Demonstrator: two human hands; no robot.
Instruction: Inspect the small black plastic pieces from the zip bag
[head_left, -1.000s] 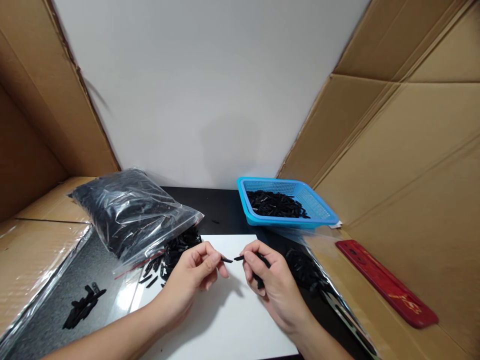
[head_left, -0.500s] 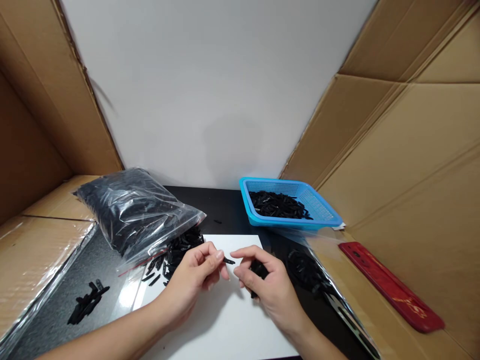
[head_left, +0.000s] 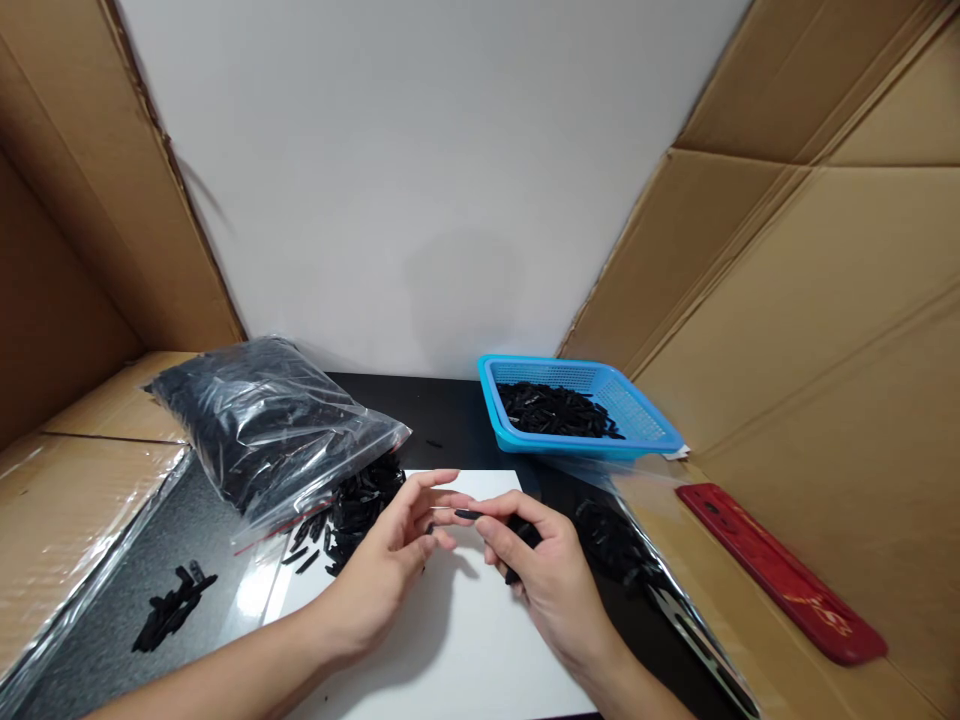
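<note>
My right hand (head_left: 551, 590) pinches a small black plastic piece (head_left: 469, 514) between thumb and forefinger and keeps more black pieces in its palm. My left hand (head_left: 390, 565) has its fingers spread, its fingertips at the left end of that piece. Both hands hover over a white sheet (head_left: 465, 640) on the dark table. A clear bag of black pieces (head_left: 262, 420) lies to the left, with loose pieces (head_left: 360, 500) spilling from its mouth beside my left hand.
A blue basket (head_left: 496, 412) holding black pieces stands behind the sheet. A second clear bag with black pieces (head_left: 615, 540) lies to the right, a red flat object (head_left: 780, 575) beyond it. A small pile of pieces (head_left: 172, 605) lies far left. Cardboard walls enclose both sides.
My left hand held one piece and my right another, tips apart. The hands closed together; now my left fingers have spread and the piece sits in my right fingertips.
</note>
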